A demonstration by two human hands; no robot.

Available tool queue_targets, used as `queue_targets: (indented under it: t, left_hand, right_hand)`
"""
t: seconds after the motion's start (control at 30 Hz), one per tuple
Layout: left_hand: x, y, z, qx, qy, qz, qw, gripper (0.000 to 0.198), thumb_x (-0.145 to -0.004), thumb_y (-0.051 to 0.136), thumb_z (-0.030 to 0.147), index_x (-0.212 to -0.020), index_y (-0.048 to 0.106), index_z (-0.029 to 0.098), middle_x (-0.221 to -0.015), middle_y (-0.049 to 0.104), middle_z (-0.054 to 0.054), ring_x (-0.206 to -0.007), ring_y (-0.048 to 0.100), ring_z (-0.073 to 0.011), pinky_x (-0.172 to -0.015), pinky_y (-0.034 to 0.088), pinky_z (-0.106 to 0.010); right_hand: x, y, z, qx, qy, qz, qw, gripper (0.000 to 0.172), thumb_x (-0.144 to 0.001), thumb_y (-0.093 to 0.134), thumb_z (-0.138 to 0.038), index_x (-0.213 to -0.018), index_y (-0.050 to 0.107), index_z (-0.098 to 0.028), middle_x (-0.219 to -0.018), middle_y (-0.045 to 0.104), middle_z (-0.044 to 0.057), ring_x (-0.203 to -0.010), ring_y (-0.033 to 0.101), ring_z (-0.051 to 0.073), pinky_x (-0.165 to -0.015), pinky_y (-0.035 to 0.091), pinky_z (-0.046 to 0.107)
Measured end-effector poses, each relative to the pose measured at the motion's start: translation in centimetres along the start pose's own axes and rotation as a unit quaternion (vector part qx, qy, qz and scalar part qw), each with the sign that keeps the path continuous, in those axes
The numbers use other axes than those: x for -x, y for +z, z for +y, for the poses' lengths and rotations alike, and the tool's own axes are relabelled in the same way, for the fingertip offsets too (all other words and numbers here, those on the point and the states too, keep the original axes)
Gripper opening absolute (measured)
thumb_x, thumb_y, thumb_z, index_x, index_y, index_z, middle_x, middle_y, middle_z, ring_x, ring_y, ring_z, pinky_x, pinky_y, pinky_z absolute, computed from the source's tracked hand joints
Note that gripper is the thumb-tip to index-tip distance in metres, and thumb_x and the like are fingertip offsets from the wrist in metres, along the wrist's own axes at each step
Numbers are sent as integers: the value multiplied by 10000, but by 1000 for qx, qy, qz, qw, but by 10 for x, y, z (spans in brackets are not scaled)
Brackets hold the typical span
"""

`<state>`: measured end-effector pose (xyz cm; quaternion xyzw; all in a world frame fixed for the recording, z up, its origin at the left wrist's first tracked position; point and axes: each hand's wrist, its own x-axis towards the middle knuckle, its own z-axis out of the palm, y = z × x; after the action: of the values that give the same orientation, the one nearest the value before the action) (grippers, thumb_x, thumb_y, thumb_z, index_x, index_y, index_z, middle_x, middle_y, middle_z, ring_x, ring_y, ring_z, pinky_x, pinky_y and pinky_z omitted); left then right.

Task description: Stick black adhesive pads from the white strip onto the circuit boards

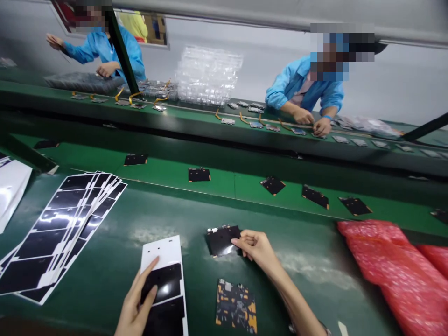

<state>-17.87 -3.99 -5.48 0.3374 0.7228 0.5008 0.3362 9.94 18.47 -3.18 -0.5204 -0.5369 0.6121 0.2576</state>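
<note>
My right hand (252,247) pinches the right edge of a black-covered circuit board (222,240), held over the green table with its small connectors at the top edge. Below it lies a bare circuit board (236,305) with orange and dark patches. To the left, my left hand (138,303) rests on a white backing sheet (163,248) bearing black stickers, its thumb and fingers spread over the sheet's left side. The top part of that sheet is bare white with small holes.
Fanned sticker sheets (52,233) lie at the left, red bubble wrap (385,270) at the right. Black boards (199,175) are spaced along the bright green belt (238,186). Beyond it, two people in blue work at a bench (196,116) with small boards and clear trays (210,74).
</note>
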Motion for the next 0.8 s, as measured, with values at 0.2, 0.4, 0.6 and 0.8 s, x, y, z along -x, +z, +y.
queue_targets:
  t: [0.2, 0.4, 0.6, 0.8]
  left_hand:
    - [3, 5, 10, 51, -39, 50, 997, 436, -919, 676, 501, -1324, 668, 339, -1485, 576, 13, -1492, 361, -293, -1294, 135, -494]
    - [1, -6, -6, 35, -44, 16, 998, 468, -899, 708, 487, -1346, 649, 360, -1523, 537, 33, -1501, 348, -290, -1291, 139, -483]
    - [2, -4, -3, 39, -65, 26, 997, 540, -880, 718, 522, -1374, 631, 323, -1517, 545, 8, -1506, 331, -327, -1286, 148, -492]
    - [2, -5, -3, 26, -45, 11, 999, 473, -923, 675, 485, -1379, 616, 371, -1533, 523, 25, -1501, 344, -310, -1280, 186, -492]
  right_hand:
    - [6, 2, 11, 17, 2, 21, 1000, 600, -619, 824, -731, -636, 571, -188, -448, 507, -52, -362, 376, 66, -384, 265, 210]
    - [7, 0, 18, 17, 8, 24, 1000, 570, -653, 827, -694, -652, 587, -177, -448, 515, -47, -363, 381, 64, -391, 275, 204]
    - [5, 1, 16, 12, 14, 21, 1000, 588, -605, 843, -708, -624, 583, -181, -467, 513, -51, -372, 389, 62, -374, 292, 196]
    - [5, 0, 20, 17, 12, 26, 999, 581, -627, 836, -704, -640, 591, -177, -482, 520, -45, -380, 409, 66, -367, 301, 190]
